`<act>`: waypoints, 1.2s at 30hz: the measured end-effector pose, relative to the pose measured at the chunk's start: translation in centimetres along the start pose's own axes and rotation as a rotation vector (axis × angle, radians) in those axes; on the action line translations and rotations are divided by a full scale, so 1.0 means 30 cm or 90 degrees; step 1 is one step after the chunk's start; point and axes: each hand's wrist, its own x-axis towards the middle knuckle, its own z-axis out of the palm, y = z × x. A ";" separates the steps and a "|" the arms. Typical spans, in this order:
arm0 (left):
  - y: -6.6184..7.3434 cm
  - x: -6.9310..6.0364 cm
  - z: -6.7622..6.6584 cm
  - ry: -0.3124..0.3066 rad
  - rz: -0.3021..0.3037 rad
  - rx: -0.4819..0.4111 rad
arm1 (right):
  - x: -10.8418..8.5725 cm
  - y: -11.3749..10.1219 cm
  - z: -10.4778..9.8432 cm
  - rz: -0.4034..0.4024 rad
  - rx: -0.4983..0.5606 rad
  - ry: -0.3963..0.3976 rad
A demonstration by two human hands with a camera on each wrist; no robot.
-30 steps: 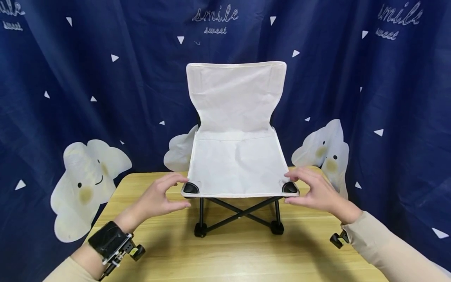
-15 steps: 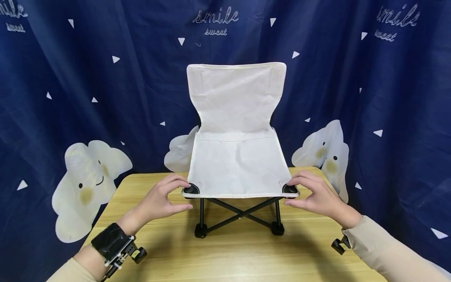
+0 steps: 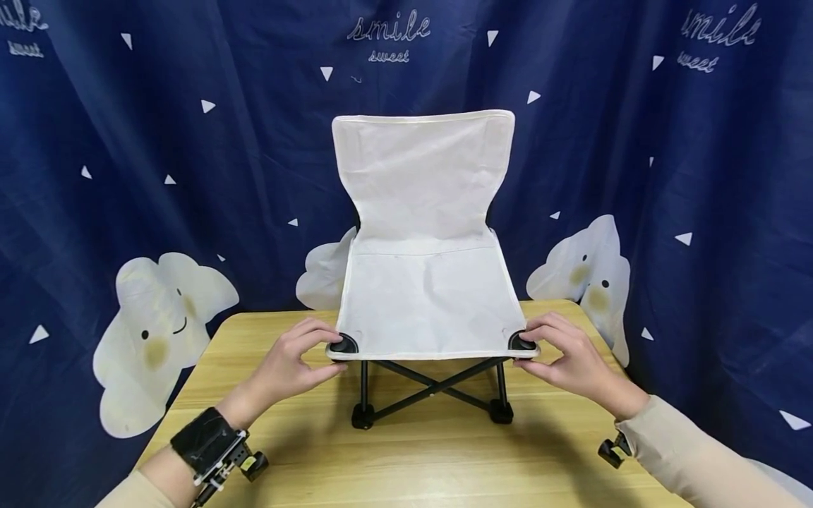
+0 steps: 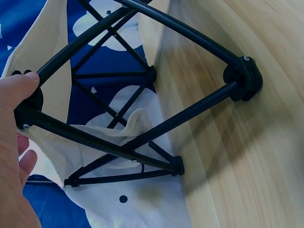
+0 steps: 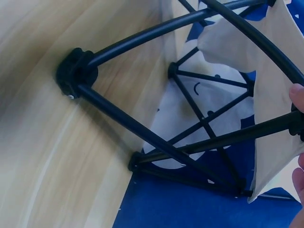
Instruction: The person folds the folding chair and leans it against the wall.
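A white folding chair (image 3: pixel 432 296) with crossed black metal legs stands unfolded on the wooden table, its seat towards me. My left hand (image 3: pixel 295 360) pinches the seat's front left corner, fingers on the black corner piece (image 3: pixel 344 344) and thumb beneath. At the front right corner, my right hand (image 3: pixel 574 356) grips the other black corner piece (image 3: pixel 517 343) the same way. In the left wrist view, the left thumb (image 4: pixel 21 88) presses the joint under the seat. The right wrist view shows the right thumb (image 5: pixel 297 96) by its joint, partly cut off at the frame's edge.
The wooden table (image 3: pixel 394 451) carries the chair's black feet (image 3: pixel 363 416). A dark blue curtain (image 3: pixel 254 141) with white clouds and triangles hangs close behind and around the table. Each wrist wears a small camera (image 3: pixel 254 466).
Both hands have closed in from beside the seat's front corners and now pinch them between fingers and thumb. The chair's backrest has shifted very slightly left.
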 end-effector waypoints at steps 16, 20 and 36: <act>-0.019 -0.016 0.037 0.079 0.065 -0.005 | -0.011 -0.012 0.010 -0.053 -0.033 0.030; -0.015 -0.018 0.042 0.097 0.078 -0.001 | -0.012 -0.018 0.014 -0.065 -0.050 0.044; -0.023 -0.035 0.074 0.194 0.130 0.022 | 0.010 -0.050 0.043 -0.120 -0.031 0.144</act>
